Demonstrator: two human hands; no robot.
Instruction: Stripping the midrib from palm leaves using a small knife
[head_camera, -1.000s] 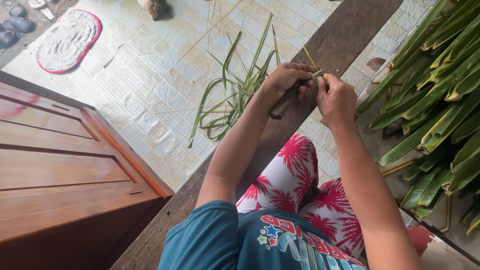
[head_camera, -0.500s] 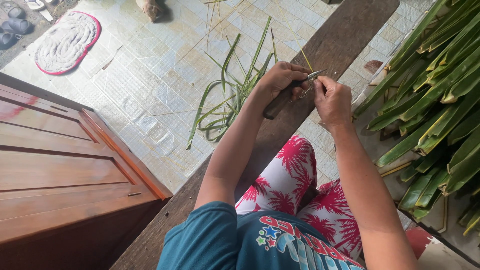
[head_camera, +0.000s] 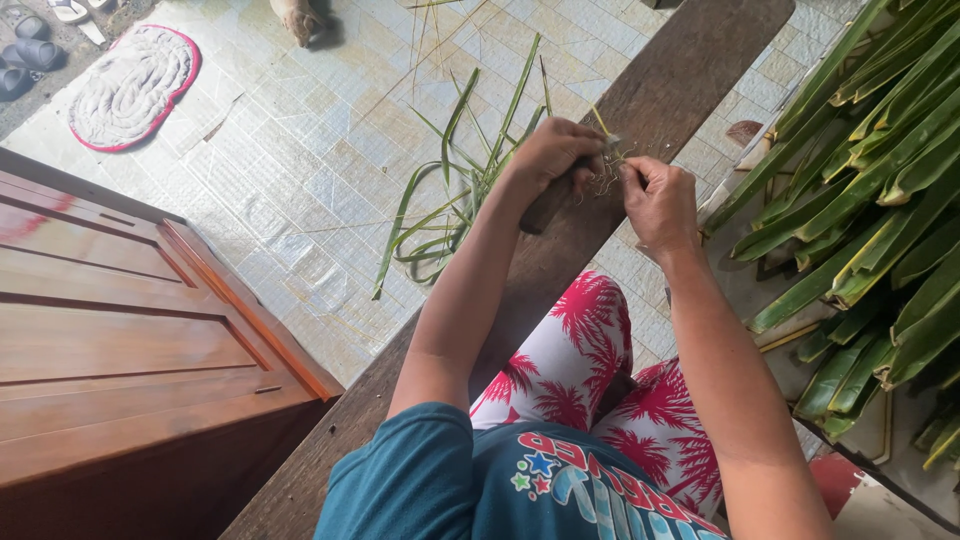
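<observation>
My left hand (head_camera: 553, 152) is closed around a knife with a dark handle (head_camera: 541, 212); its blade tip pokes out near a thin yellowish leaf strip (head_camera: 598, 120). My right hand (head_camera: 655, 195) sits just right of it, pinching a small tangle of thin pale fibres (head_camera: 606, 178) between the two hands. Both hands hover over a long dark wooden beam (head_camera: 690, 60) that runs diagonally. My legs in red-and-white palm-print trousers (head_camera: 570, 360) lie across the beam below.
A pile of long green palm leaves (head_camera: 860, 190) fills the right side. Loose green leaf strips (head_camera: 450, 200) lie on the pale tiled floor (head_camera: 300, 170). A wooden door (head_camera: 110, 330) stands at the left, with a round mat (head_camera: 130, 85) and sandals (head_camera: 30, 50) at top left.
The hands stay almost in place over the beam. My right hand has drawn slightly away from the left, and a tangle of thin fibres now shows between them.
</observation>
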